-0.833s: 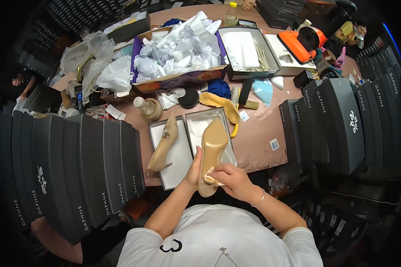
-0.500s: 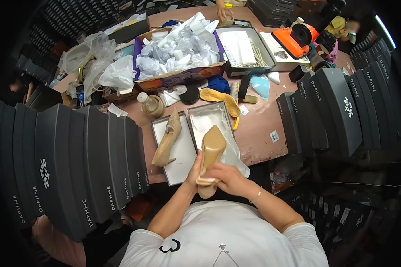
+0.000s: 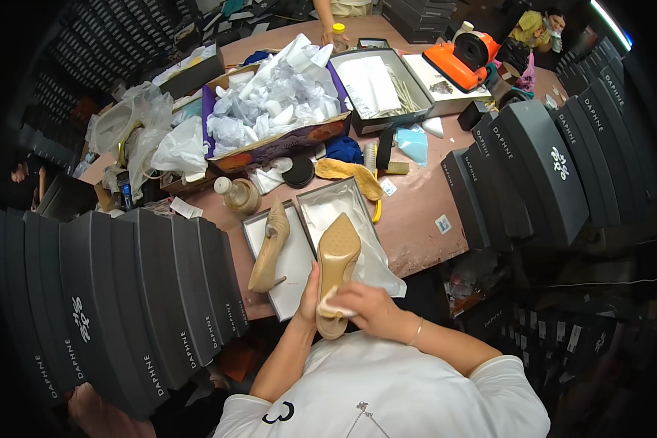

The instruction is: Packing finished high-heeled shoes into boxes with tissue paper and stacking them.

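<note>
A beige high-heeled shoe [image 3: 339, 248] is held sole up, toe pointing away from me, close to my chest. My left hand [image 3: 308, 298] grips it along its left side. My right hand [image 3: 372, 309] pinches a small white cloth [image 3: 333, 301] against the shoe near its heel; the fingers partly hide that spot. Beyond my left hand, the matching beige shoe [image 3: 270, 252] lies on its side in the white-lined half of an open shoebox [image 3: 292, 286]. The box's other half [image 3: 328, 191], lined with white tissue paper, is beside it, partly behind the held shoe.
Grey shoeboxes stand in rows at left [image 3: 150, 292] and right [image 3: 536, 175]. Farther back are a purple carton [image 3: 281, 142] of crumpled tissue, a tray [image 3: 387, 87] and an orange device [image 3: 460, 62]. A bottle [image 3: 237, 196] and yellow cloth [image 3: 350, 175] lie nearer. Another person's hand [image 3: 328, 33] is at the far edge.
My right hand has shifted slightly with the white cloth along the heel end. The held shoe has tilted a little, and the whole view has turned slightly.
</note>
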`<state>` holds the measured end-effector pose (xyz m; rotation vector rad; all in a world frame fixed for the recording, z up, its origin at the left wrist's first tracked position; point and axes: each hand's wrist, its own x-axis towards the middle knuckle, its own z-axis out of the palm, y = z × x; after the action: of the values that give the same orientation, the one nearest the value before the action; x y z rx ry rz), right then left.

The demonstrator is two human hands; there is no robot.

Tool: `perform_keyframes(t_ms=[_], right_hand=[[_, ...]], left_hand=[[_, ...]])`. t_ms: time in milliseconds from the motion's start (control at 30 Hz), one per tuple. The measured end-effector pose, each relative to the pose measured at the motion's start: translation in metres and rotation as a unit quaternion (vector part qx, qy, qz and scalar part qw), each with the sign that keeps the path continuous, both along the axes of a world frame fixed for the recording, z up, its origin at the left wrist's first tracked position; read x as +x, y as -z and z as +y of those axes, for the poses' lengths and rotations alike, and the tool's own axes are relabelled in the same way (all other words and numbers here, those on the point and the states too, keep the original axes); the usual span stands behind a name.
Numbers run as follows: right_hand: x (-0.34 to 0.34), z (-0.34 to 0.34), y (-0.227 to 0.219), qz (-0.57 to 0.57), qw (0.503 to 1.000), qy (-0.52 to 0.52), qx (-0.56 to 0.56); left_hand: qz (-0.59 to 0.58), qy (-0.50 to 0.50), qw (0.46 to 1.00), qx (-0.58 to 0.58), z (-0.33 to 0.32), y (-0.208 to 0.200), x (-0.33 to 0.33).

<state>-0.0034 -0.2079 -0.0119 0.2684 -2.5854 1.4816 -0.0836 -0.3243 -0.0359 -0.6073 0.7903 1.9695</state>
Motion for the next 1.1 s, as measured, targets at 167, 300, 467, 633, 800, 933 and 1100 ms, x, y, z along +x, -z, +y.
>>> perform_keyframes(t_ms=[167,300,467,633,800,933,1100], right_hand=[[-0.047,0.054,0.018,0.004,0.984,0.168,0.055],[-0.060,0.132,0.069,-0.009,0.955,0.292,0.054],[-0.061,0.215,0.131,-0.195,0.797,0.355,-0.449],[-0.052,0.236,0.150,-0.188,0.682,0.325,-0.627],[-0.051,0.238,0.175,-0.116,0.875,0.463,0.085],[-0.037,0.149,0.084,-0.169,0.915,0.269,-0.248],[0.008,0.042,0.058,-0.246,0.707,0.009,-0.662]], left_hand=[[0.043,0.204,0.965,0.159,-0.012,0.051,0.002],[0.064,0.198,0.965,0.157,0.004,0.047,-0.008],[0.108,0.185,0.962,0.168,0.019,0.053,-0.020],[0.153,0.141,0.968,0.143,0.028,0.047,-0.033],[0.174,0.142,0.967,0.124,0.030,0.044,-0.035],[0.213,0.100,0.967,0.101,0.034,0.030,-0.031],[0.437,0.156,0.886,0.005,0.036,0.019,-0.021]])
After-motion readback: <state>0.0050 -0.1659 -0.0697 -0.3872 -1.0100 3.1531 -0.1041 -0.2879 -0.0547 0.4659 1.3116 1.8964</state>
